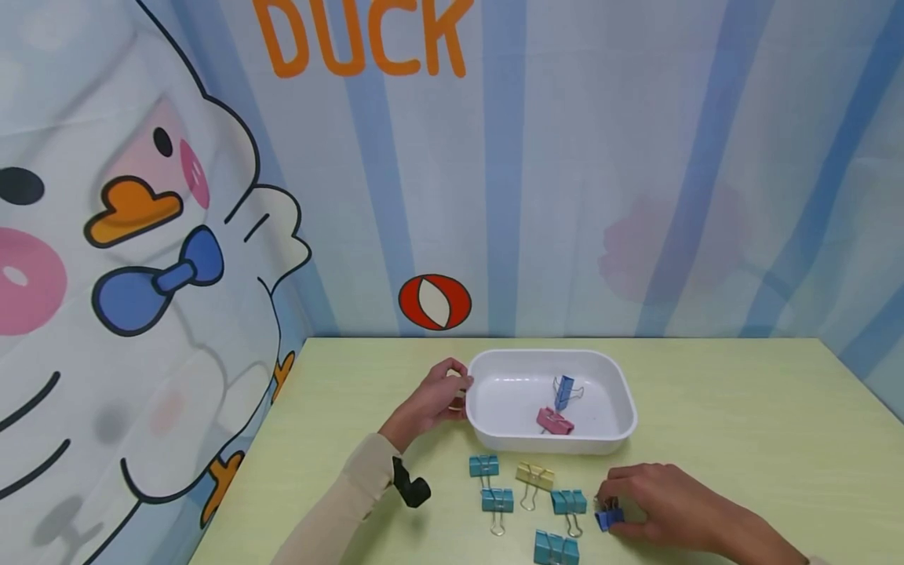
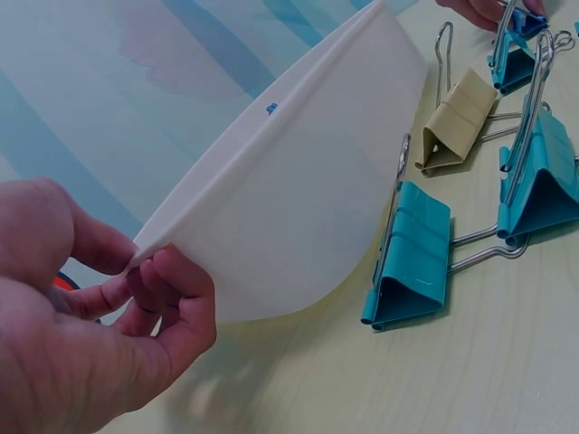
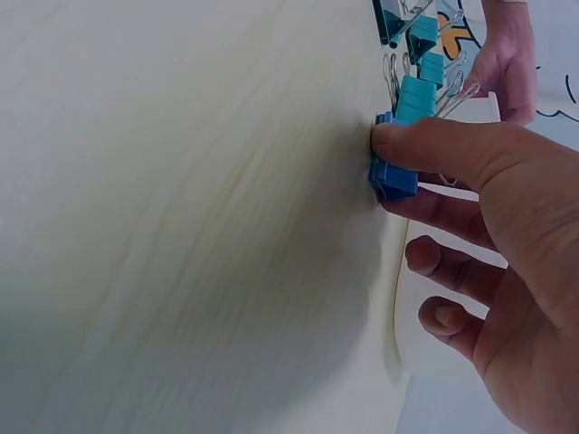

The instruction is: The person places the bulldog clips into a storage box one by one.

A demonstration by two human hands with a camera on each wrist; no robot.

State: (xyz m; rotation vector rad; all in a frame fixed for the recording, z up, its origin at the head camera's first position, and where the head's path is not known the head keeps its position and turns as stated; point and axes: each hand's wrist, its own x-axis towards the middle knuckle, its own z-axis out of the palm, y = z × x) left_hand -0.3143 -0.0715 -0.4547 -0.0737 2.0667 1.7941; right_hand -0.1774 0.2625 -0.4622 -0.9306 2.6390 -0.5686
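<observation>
My left hand (image 1: 432, 399) pinches the left rim of a white plastic tray (image 1: 487, 430), thumb and fingers meeting on its edge in the left wrist view. Inside the tray lie a light blue binder clip (image 1: 563, 392) and a pink binder clip (image 1: 555, 421). To the right and nearer, my right hand (image 1: 664, 502) pinches a dark blue binder clip (image 3: 396, 176) between thumb and forefinger, low at the table. Left of it are a yellow binder clip (image 1: 534, 475) and several teal binder clips, one teal clip (image 1: 568, 502) being closest to that hand.
The pale yellow-green table (image 1: 734, 408) ends at the back against a printed cloth (image 1: 551, 173) with blue stripes and a duck. Another teal clip (image 1: 555, 548) lies at the bottom edge of the head view. A black strap mount sits on my left wrist.
</observation>
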